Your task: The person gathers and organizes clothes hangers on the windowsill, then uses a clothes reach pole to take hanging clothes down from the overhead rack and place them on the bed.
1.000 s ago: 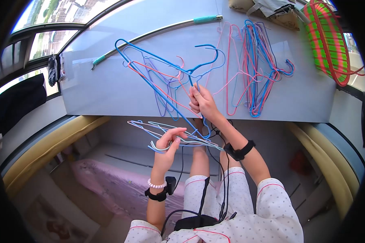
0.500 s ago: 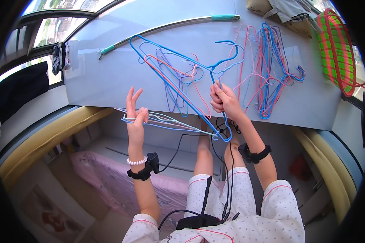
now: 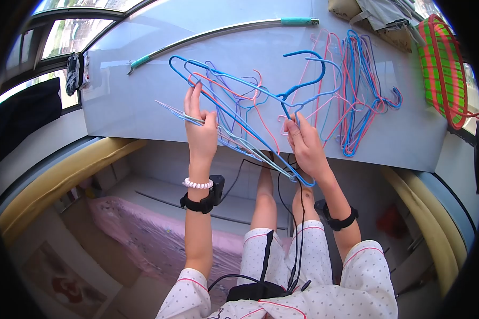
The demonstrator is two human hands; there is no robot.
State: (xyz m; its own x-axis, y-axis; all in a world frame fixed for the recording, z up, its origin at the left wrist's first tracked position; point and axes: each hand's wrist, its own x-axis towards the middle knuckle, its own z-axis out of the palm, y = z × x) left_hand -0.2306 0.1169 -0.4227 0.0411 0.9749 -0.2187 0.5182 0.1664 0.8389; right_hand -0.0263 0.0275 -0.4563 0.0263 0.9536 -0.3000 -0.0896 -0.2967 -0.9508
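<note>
My right hand (image 3: 305,142) is closed around the neck of blue clothes hangers (image 3: 301,87), held up over the near edge of the table. My left hand (image 3: 201,122) grips a bundle of pale blue and whitish clothes hangers (image 3: 238,142) between thumb and curled fingers. Two of its fingers stretch upward and reach the long side of the blue hangers. The far ends of both bundles meet below my right hand. Behind them, purple, teal and orange hangers (image 3: 258,94) lie loose on the table. To the right rests a pile of blue and pink hangers (image 3: 351,95).
A long pole with teal ends (image 3: 223,33) lies across the white table (image 3: 122,106). A green and red basket (image 3: 443,72) stands at the right, near a grey cloth bag (image 3: 380,13). Dark cables (image 3: 298,234) hang down my front.
My left hand has moved up and right with its bundle, its fingers now at the blue hangers. My right hand has shifted slightly right and down, still gripping the blue hangers.
</note>
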